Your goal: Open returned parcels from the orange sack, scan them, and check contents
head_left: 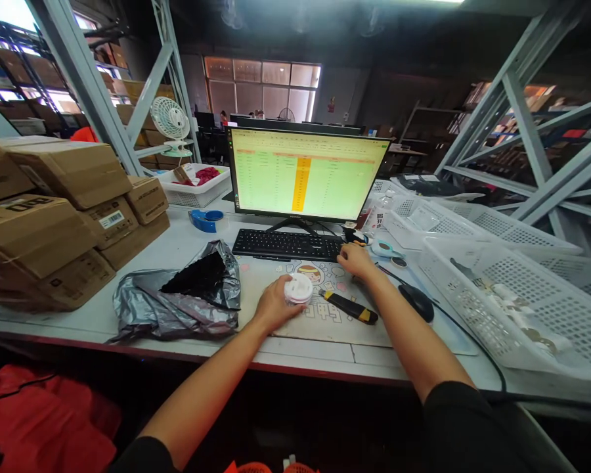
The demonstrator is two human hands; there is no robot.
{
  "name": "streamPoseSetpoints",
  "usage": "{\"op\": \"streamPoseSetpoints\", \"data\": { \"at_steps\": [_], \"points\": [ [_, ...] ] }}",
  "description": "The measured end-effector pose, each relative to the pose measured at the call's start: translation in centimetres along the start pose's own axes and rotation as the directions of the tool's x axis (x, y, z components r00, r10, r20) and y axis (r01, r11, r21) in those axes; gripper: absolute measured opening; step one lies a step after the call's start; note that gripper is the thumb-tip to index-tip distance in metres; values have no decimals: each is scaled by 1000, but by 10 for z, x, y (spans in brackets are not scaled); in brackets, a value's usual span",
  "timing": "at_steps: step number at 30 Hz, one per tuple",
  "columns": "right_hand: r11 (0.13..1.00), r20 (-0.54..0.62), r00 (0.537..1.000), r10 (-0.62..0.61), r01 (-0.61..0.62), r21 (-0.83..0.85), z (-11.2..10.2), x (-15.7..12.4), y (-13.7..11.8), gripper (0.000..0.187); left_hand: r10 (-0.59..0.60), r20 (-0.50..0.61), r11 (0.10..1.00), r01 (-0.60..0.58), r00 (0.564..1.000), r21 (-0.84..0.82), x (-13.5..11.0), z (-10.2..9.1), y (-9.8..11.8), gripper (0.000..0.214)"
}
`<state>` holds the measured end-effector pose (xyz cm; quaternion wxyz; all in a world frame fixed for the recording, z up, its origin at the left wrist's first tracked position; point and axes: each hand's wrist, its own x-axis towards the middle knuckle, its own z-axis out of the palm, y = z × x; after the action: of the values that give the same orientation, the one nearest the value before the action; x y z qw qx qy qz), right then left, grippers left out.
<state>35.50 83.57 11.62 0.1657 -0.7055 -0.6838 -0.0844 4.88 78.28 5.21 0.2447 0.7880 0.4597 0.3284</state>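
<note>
My left hand (274, 304) is wrapped round the side of a round white container (298, 289), low over the illustrated desk mat (256, 282). My right hand (355, 260) has its fingers curled at the right end of the black keyboard (285, 244). What those fingers hold, if anything, is hidden; a small orange and dark item (358, 242) shows just beyond them. Between my forearms lies a black and yellow utility knife (350, 307). A crumpled grey plastic mailer bag (177, 309), its black mouth gaping, rests left of my left hand.
A monitor (305, 174) stands behind the keyboard. Cardboard boxes (64, 230) are stacked at left, near a blue tape dispenser (205, 221). To the right are a black mouse (416, 302), its cable, and white plastic baskets (517, 309). A small fan (170, 119) stands behind.
</note>
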Motion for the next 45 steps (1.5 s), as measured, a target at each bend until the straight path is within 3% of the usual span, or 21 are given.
{"op": "streamPoseSetpoints", "data": {
  "at_steps": [5,7,9,13,20,30,37,42,45],
  "points": [
    [994,-232,967,109,-112,-1,-23,-73,80,24,23,-16,1000,-23,1000,-3,0,3,-3,73],
    [980,-348,918,188,-196,12,-13,-110,119,31,26,-16,1000,-26,1000,0,1,4,-2,72],
    [971,-394,890,229,-238,28,4,-141,150,43,20,-13,1000,-20,1000,1,0,4,-1,72],
    [978,-352,912,210,-197,73,39,-171,175,60,20,-18,1000,-21,1000,-16,-1,2,2,73],
    [983,-346,921,181,-176,44,58,-169,181,63,-11,-15,1000,11,1000,-19,-2,-1,6,77],
    [990,-308,943,123,-96,103,52,-167,179,67,8,-23,1000,-8,1000,-7,-1,2,3,78],
    [979,-311,937,157,-106,175,54,-168,176,58,29,-48,1000,-30,998,-4,-3,0,7,77],
    [960,-331,922,200,-117,253,25,-160,156,61,50,-94,999,-51,994,-6,-4,-2,10,75],
    [945,-399,885,239,-118,304,-9,-151,104,61,145,-140,989,-147,979,-6,0,-1,6,76]
  ]
}}
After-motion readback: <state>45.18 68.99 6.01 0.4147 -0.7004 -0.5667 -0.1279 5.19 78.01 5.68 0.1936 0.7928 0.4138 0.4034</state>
